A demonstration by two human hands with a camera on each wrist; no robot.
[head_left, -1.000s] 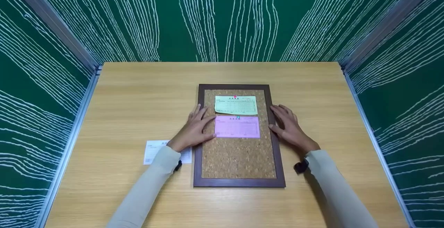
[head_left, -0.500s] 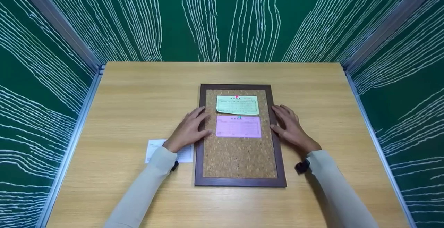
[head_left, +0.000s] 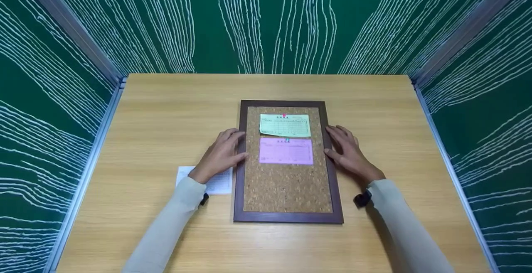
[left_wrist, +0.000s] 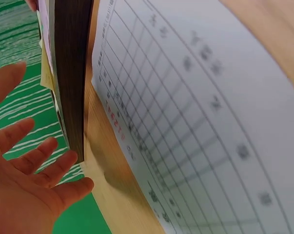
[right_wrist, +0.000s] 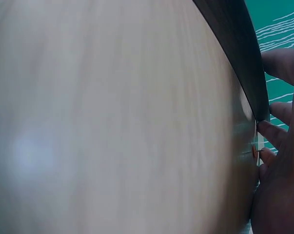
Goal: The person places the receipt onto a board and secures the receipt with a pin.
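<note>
A cork board (head_left: 286, 190) in a dark brown frame lies on the wooden table. Pinned to its cork are a green slip (head_left: 285, 126) and, below that, a purple slip (head_left: 286, 151). My left hand (head_left: 220, 154) is beside the left frame bar, fingers relaxed and fingertips right at it; the left wrist view shows its palm (left_wrist: 20, 190) and spread fingers. My right hand (head_left: 347, 152) rests against the right frame bar with thumb and fingertips. In the right wrist view, a small orange-red thing (right_wrist: 254, 152) is close to its fingers.
A white printed slip (head_left: 219, 181) lies left of the board, partly hidden beneath my left hand and wrist. A red pushpin (head_left: 284, 115) and a green pushpin (head_left: 287, 139) hold the pinned slips. Green walls (head_left: 220, 23) with white lines enclose the table (head_left: 166, 98).
My left hand has drawn back leftward from the purple slip's edge and the cork to the left frame bar. The right hand stays at the right bar.
</note>
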